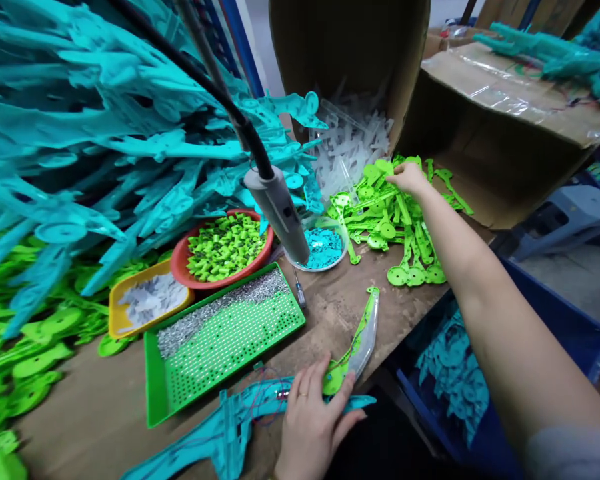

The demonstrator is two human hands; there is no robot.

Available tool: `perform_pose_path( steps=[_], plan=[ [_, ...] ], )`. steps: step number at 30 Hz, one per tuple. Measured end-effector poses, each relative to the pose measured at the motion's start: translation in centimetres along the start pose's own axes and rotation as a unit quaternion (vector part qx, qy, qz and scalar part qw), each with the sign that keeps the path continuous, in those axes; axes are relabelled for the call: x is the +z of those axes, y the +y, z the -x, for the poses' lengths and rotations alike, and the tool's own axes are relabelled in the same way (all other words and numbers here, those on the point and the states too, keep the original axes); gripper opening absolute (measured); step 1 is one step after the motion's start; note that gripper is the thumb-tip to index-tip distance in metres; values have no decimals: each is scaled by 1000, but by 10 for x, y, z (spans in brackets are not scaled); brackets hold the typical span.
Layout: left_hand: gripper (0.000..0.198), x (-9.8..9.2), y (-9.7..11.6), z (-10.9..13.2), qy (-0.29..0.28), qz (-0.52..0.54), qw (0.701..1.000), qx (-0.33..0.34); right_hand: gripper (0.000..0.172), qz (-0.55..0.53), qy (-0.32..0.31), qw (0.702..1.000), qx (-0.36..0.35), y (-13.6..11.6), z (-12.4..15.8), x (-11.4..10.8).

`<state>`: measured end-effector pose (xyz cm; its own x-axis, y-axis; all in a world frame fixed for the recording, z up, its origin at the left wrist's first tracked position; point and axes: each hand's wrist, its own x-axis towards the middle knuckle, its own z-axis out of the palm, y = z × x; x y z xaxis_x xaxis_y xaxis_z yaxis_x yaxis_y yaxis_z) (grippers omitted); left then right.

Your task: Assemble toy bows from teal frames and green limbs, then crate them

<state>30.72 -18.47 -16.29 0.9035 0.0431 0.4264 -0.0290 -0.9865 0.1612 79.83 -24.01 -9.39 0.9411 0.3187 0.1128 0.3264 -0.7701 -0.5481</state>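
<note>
Red bowl (177, 257): green bits (225, 245) | green tray (153, 400): screws (220, 310) | left fingers (305, 383) apart on teal part (220, 433) | right fingers (397, 175) 1 o'clock, green pile (405, 233), grip unclear

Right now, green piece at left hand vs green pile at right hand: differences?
The green piece is single, the green pile a loose heap. The piece lies at the near edge of the table, the pile back by the cardboard box. The piece carries a clear blade; pile parts look plain. Both are bright green.

wooden bench (330, 313) | green tray (153, 373) | red bowl (180, 257) | green parts pile (395, 233)
</note>
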Motion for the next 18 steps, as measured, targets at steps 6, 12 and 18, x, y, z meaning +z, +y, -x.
perform_pose_path(
  steps=[6, 12, 18],
  plan=[
    [37, 2, 2, -1, 10, 10, 1000, -9, 36, -21, -27, 999, 29, 9, 0, -27],
    [37, 3, 2, -1, 20, 16, 1000, -7, 31, 53, -28, 996, 58, 26, 6, -15],
    [36, 3, 2, 0, 14, 19, 1000, -9, 45, 103, -15, 994, 14, 22, -1, 13]
  ],
)
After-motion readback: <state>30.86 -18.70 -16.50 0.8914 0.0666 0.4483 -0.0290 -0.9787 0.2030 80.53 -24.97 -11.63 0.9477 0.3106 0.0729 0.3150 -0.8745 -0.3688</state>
